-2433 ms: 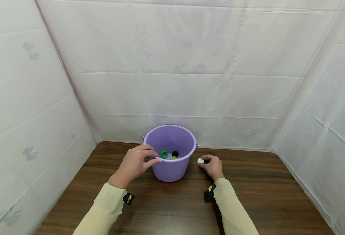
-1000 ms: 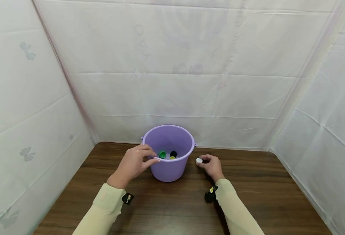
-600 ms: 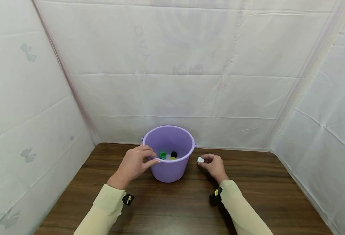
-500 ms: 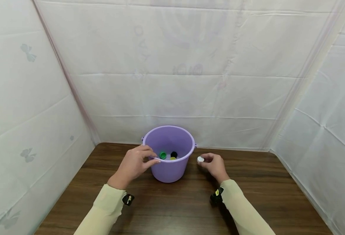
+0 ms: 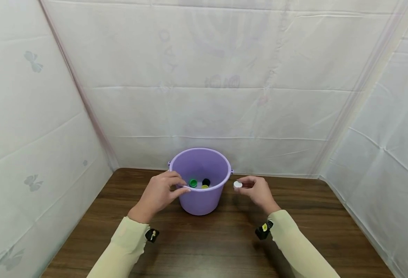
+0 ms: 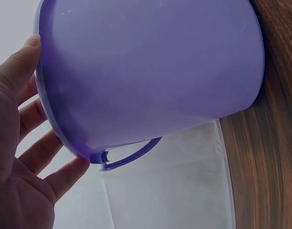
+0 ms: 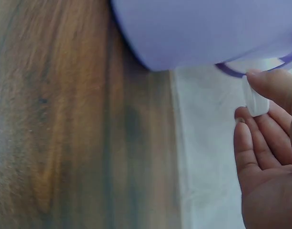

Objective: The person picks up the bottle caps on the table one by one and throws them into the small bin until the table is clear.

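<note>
A purple bucket (image 5: 199,202) stands upright on the wooden table. My left hand (image 5: 158,195) grips its near-left rim, thumb outside and fingers over the edge; the left wrist view shows the thumb on the rim (image 6: 48,102). Just right of the bucket, my right hand (image 5: 257,190) pinches a white bottle cap (image 5: 237,184) between thumb and fingers, above the table. In the right wrist view the cap (image 7: 255,98) appears edge-on under the thumb. Inside the bucket lie a green cap (image 5: 193,183), a black cap (image 5: 206,182) and a yellow cap (image 5: 205,187), the last partly hidden by the rim.
The dark wooden table (image 5: 197,251) meets white sheets behind and at both sides, such as the back sheet (image 5: 204,112). The bucket's handle (image 6: 134,156) hangs at its far side. Small black cameras sit on both wrists.
My right hand has lifted the white cap slightly off the table, and its forearm has swung to the right. The left hand and the bucket have stayed in place.
</note>
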{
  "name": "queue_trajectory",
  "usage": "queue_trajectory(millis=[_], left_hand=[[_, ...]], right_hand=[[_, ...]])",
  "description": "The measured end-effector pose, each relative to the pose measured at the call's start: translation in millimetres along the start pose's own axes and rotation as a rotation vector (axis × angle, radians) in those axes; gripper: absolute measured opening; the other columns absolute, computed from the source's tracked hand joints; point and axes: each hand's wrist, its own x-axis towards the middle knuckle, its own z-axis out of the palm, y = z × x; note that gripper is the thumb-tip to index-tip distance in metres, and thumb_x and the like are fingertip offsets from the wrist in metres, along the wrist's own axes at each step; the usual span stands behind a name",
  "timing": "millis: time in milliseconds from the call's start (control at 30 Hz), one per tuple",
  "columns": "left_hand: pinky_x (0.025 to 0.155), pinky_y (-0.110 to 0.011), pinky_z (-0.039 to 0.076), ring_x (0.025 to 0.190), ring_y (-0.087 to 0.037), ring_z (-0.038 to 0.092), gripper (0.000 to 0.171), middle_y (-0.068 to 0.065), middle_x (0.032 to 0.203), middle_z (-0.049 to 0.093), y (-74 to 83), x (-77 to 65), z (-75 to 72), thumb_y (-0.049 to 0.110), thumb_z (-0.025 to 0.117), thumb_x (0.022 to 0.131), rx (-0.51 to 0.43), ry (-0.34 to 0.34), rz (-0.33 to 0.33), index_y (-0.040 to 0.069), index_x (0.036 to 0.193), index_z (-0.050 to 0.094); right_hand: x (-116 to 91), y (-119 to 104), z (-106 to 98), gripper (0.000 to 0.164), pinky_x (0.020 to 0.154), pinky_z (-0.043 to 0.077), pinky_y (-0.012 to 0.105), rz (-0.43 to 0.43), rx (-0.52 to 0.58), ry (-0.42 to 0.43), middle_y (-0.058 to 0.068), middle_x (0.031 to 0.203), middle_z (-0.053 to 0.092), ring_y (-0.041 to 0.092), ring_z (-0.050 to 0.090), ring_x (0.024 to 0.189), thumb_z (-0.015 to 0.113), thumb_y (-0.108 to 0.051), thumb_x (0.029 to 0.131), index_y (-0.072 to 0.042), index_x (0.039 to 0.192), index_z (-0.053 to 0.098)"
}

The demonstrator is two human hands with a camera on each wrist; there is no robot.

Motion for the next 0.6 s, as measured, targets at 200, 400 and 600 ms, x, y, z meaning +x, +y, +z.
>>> queue_trajectory(millis=[200, 400, 600], left_hand=[[0.071, -0.028, 0.058, 0.082, -0.011, 0.068, 0.017, 0.009, 0.09, 0.072, 0.5, 1.0, -1.9, 0.032, 0.09, 0.078, -0.006, 0.008, -0.006, 0.02, 0.086, 0.081], [0.072, -0.029, 0.058, 0.082, -0.01, 0.068, 0.018, 0.008, 0.09, 0.073, 1.2, 1.0, -1.7, 0.032, 0.089, 0.078, -0.014, 0.001, -0.012, 0.019, 0.087, 0.081], [0.071, -0.028, 0.058, 0.081, -0.009, 0.067, 0.017, 0.009, 0.09, 0.073, 1.2, 0.5, -0.8, 0.032, 0.089, 0.078, -0.02, 0.004, -0.009, 0.019, 0.087, 0.081]], right_hand=[[-7, -21, -8, 0.03, 0.077, 0.059, 0.024, 0.004, -0.015, -0.053, 0.009, 0.104, 0.078, 0.013, 0.073, 0.09, 0.09, -0.018, 0.08, -0.009, 0.106, 0.079], [-11, -36, -16, 0.032, 0.079, 0.06, 0.023, -0.021, -0.006, -0.05, 0.012, 0.107, 0.078, 0.012, 0.074, 0.093, 0.089, -0.018, 0.081, -0.007, 0.109, 0.078], [-13, -47, -23, 0.038, 0.078, 0.059, 0.021, -0.03, 0.028, -0.048, 0.016, 0.109, 0.077, 0.013, 0.074, 0.093, 0.09, -0.019, 0.08, -0.005, 0.112, 0.077]])
